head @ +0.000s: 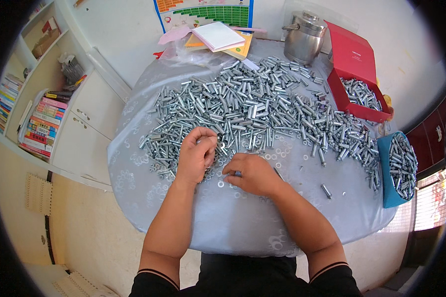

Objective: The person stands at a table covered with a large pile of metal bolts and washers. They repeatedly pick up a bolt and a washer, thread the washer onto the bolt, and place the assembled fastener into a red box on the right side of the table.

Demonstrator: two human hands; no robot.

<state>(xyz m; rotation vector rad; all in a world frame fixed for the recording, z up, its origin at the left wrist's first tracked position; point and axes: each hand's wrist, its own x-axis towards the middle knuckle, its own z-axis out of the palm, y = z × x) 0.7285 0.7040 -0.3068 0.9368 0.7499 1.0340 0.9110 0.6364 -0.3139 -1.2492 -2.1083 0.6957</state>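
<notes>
A broad heap of metal sleeves and bolts (245,100) covers the back half of the cloth-covered table. At its front edge my left hand (197,154) is raised with curled fingers and thumb pressed together; whether it holds a small part cannot be seen. My right hand (249,172) reaches low over the cloth, thumb and fingers around a spot beside a flat washer (220,183); what is between its fingertips is unclear. More loose washers (278,151) lie behind the right hand. An assembled sleeve anchor bolt (326,191) lies alone to the right.
At the right edge stand a teal fabric container (390,196) and an open red box (364,111), both holding metal anchors. A steel pot (304,39) and a spiral notebook (219,36) sit at the back. A bookshelf (55,85) stands left.
</notes>
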